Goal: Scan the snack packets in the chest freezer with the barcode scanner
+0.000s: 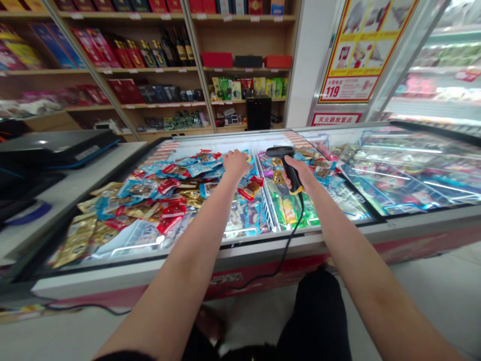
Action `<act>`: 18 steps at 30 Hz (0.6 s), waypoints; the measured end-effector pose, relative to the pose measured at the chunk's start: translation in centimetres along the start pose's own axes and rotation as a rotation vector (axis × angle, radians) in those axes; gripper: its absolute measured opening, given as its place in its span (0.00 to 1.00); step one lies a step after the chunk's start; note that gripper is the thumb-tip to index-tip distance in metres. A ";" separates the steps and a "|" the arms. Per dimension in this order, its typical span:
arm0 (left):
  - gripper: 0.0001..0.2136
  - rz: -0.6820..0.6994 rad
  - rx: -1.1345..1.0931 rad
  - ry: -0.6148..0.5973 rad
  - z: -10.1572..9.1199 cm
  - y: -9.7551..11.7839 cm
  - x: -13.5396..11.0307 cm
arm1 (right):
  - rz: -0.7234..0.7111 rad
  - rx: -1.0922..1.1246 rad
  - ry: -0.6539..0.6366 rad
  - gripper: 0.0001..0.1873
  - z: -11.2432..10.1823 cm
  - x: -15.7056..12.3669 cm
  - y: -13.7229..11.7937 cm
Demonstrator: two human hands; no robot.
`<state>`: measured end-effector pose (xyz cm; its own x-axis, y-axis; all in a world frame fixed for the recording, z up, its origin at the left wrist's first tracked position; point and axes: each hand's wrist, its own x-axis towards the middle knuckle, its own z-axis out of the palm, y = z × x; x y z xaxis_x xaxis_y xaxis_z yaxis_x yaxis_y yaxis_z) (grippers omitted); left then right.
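obs: left hand (pixel 236 163) reaches far over the chest freezer (pixel 263 252), its back toward us and its fingers bent down onto the heap of snack packets (pixel 165 195) in the left compartment. the fingertips are hidden, so we cannot tell whether they pinch a packet or only rest on the heap. right hand (pixel 301 176) is wrapped tight around the handle of a black barcode scanner (pixel 286 159), whose head points away from us over the wire divider (pixel 265 200), just beside the left hand.

handling, our judgement: the packets are glossy, overlapping and lie at all angles, so a code reads best if we lift one packet free, flatten it and turn its printed side to the scanner head. we would rather not aim into the heap, where glare and neighbouring codes interfere. we would hold the scanner near the packet and tilted slightly off square.

surroundings: the scanner's cable (pixel 289 240) drapes over the freezer's front rim and runs down toward the floor. it can snag there or drag across the green packets (pixel 289 208) in the right compartment. the divider stands between the two hands' working areas. a grey counter (pixel 75 173) with a dark device (pixel 56 145) lies to the left, stocked shelves (pixel 158 75) stand behind, and a yellow poster (pixel 361 45) and an upright cooler (pixel 443 65) are at right.
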<state>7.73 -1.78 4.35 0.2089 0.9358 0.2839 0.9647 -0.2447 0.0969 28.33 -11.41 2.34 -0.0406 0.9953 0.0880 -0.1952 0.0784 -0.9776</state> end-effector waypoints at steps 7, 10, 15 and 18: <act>0.17 0.011 0.067 -0.167 1.0 0.6 -0.1 | 0.013 0.024 0.018 0.21 -0.1 0.1 -0.1; 0.17 0.010 -0.004 -0.072 1.3 1.1 -0.2 | 0.011 0.046 0.032 0.21 -0.1 0.1 -0.3; 0.13 0.049 -0.175 -0.036 2.1 4.3 -0.8 | 0.003 0.109 0.156 0.22 -0.4 0.2 -0.6; 0.19 0.069 -0.231 -0.113 2.8 6.7 -1.6 | -0.016 0.132 0.257 0.21 -0.7 0.3 -0.7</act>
<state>14.35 -4.17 1.87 0.3023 0.9340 0.1905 0.8879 -0.3486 0.3002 29.20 -11.14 2.95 0.2100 0.9771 0.0355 -0.3200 0.1030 -0.9418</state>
